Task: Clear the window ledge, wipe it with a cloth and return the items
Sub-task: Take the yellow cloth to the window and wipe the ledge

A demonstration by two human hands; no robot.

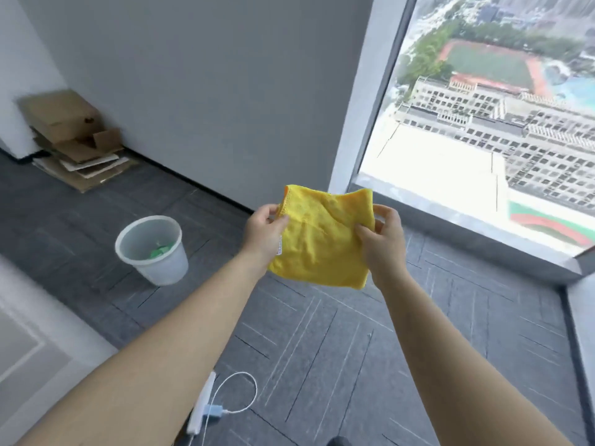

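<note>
A yellow cloth (318, 239) hangs spread in the air between both hands, above the dark carpet. My left hand (262, 228) pinches its upper left edge. My right hand (383, 235) grips its upper right edge. The grey window ledge (476, 239) runs along the foot of the big window, to the right of and behind the cloth. The part of the ledge that shows carries no items.
A white waste bin (153, 249) with green scraps stands on the floor at the left. Flattened cardboard boxes (74, 140) are stacked in the far left corner. A white power strip (201, 407) with a blue plug and white cable lies near my feet.
</note>
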